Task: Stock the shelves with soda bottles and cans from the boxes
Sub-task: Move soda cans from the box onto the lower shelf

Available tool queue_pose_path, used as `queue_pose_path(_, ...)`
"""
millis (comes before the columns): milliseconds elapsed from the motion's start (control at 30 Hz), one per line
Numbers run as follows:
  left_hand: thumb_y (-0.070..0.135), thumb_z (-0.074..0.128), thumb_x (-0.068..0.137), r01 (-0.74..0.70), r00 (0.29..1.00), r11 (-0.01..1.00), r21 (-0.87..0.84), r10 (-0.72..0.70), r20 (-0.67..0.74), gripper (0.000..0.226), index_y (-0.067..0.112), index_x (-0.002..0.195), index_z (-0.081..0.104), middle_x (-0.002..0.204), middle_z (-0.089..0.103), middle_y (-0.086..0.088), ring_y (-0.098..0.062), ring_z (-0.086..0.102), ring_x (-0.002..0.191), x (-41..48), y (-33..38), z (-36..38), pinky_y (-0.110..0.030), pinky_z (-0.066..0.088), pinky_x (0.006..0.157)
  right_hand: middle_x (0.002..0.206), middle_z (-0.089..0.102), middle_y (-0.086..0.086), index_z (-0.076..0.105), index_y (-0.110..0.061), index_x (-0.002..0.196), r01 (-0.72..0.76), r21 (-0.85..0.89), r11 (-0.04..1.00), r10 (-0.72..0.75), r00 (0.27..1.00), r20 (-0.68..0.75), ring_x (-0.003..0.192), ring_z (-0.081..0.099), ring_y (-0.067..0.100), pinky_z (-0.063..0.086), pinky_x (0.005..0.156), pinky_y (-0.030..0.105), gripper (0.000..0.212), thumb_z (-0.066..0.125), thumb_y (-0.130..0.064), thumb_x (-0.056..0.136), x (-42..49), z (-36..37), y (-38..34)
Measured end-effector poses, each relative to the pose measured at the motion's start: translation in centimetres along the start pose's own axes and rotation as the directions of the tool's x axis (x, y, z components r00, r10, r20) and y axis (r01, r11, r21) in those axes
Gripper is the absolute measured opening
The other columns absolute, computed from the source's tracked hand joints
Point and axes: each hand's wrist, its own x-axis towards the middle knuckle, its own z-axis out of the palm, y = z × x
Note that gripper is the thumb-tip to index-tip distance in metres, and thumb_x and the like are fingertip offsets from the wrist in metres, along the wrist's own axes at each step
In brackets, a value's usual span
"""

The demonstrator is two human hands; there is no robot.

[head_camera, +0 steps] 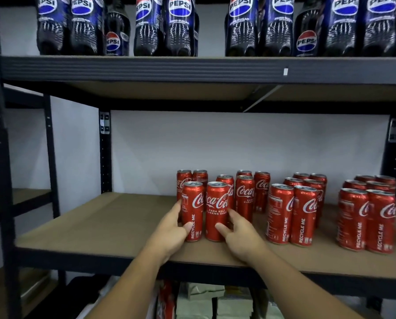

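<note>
Two tall red Coca-Cola cans stand side by side near the front of the middle shelf. My left hand grips the left can, thumb on its front and fingers round its left side. My right hand grips the right can, thumb on its front. Both cans stand upright on the shelf board. More red cans stand just behind them and in groups to the right.
Dark Pepsi bottles line the upper shelf. Black uprights frame the bay. The left half of the middle shelf board is bare. Below the shelf lie a red pack and pale boxes. A second rack stands at the left.
</note>
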Motion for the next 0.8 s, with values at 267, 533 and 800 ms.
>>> queue_pose_path(267, -0.003, 0.067, 0.093, -0.001, 1.0, 1.0, -0.018, 0.001, -0.023, 0.065, 0.032, 0.145, 0.048, 0.126, 0.066, 0.009, -0.003, 0.061, 0.114, -0.1, 0.2, -0.1, -0.026, 0.051, 0.095, 0.157, 0.045, -0.001, 0.027, -0.026, 0.16, -0.029, 0.109, 0.994, 0.025, 0.999, 0.03, 0.142, 0.044, 0.016, 0.036, 0.114, 0.032, 0.072, 0.064, -0.012, 0.099, 0.6, -0.2, 0.9)
queue_pose_path(533, 0.026, 0.086, 0.082, -0.054, 0.993, 0.988, 0.142, 0.068, -0.095, 0.072, 0.028, 0.142, 0.046, 0.116, 0.064, 0.018, 0.0, 0.062, 0.105, -0.6, 0.7, 0.4, -0.026, 0.053, 0.092, 0.136, 0.06, -0.007, 0.043, -0.025, 0.149, 0.002, 0.055, 0.999, 0.002, 0.998, -0.062, 0.124, 0.058, 0.012, 0.049, 0.109, 0.037, 0.073, 0.081, -0.031, 0.087, 0.7, 0.1, 0.9)
queue_pose_path(800, 0.04, 0.082, 0.084, -0.038, 0.99, 0.953, 0.3, 0.077, -0.119, 0.058, 0.026, 0.134, 0.056, 0.117, 0.068, 0.012, 0.0, 0.063, 0.1, -0.9, 0.9, 0.9, -0.014, 0.047, 0.08, 0.121, 0.062, -0.01, 0.046, -0.027, 0.142, -0.002, 0.006, 1.0, 0.003, 0.996, -0.09, 0.112, 0.062, 0.01, 0.053, 0.103, 0.036, 0.068, 0.082, -0.035, 0.085, 0.7, 0.1, 1.0)
